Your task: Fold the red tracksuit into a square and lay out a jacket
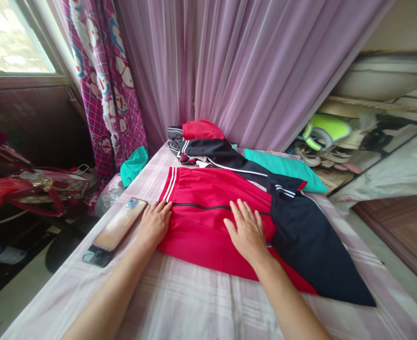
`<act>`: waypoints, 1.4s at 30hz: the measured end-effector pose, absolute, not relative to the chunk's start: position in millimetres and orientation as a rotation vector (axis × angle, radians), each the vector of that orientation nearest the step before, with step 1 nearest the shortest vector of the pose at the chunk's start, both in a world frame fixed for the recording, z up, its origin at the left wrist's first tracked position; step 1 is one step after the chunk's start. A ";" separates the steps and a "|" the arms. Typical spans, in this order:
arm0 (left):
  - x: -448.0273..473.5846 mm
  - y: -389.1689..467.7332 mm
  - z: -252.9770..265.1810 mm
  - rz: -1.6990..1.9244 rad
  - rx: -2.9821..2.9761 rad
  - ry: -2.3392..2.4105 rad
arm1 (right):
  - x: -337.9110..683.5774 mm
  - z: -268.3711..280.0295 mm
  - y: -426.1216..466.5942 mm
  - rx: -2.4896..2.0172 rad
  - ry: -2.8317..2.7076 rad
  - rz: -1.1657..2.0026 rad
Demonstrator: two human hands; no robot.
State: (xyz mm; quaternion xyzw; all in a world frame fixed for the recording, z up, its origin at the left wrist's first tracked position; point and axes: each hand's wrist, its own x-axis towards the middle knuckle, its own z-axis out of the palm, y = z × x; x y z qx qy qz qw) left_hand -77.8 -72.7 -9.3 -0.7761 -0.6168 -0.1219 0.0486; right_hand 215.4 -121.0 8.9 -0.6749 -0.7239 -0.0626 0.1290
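A red and navy zip-up track jacket (208,236) lies spread sideways on the checked cloth, its dark zip running across the red part. My left hand (155,220) rests flat at the striped hem end, fingers stretched over the zip's end. On the red front further right, my right hand (246,226) lies with its fingers spread, close to the zip. The navy sleeve (314,245) reaches toward the lower right. Behind the jacket is a rumpled pile of navy and red clothing (208,134) with white piping. Neither hand grips anything.
Left of my left hand lies a phone (120,226) with another dark device (97,256) partly under it. A teal cushion-like piece (286,170) sits behind at right, and teal cloth (134,165) at left. Purple curtains (229,71) hang behind; a shoe rack (332,141) stands right.
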 end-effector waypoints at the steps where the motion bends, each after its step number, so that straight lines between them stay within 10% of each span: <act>1: -77.5 -73.6 -6.6 -0.368 -2.375 -1.869 | 206.3 10.7 -117.3 -1.918 -2.141 -0.165; 8: -67.7 -82.9 0.7 -0.312 -2.520 -1.859 | 186.8 -4.5 -107.6 -2.066 -2.282 0.204; 42: -94.9 -96.4 24.3 -0.240 -2.092 -2.263 | 236.8 -29.5 -117.1 -2.174 -2.094 -0.070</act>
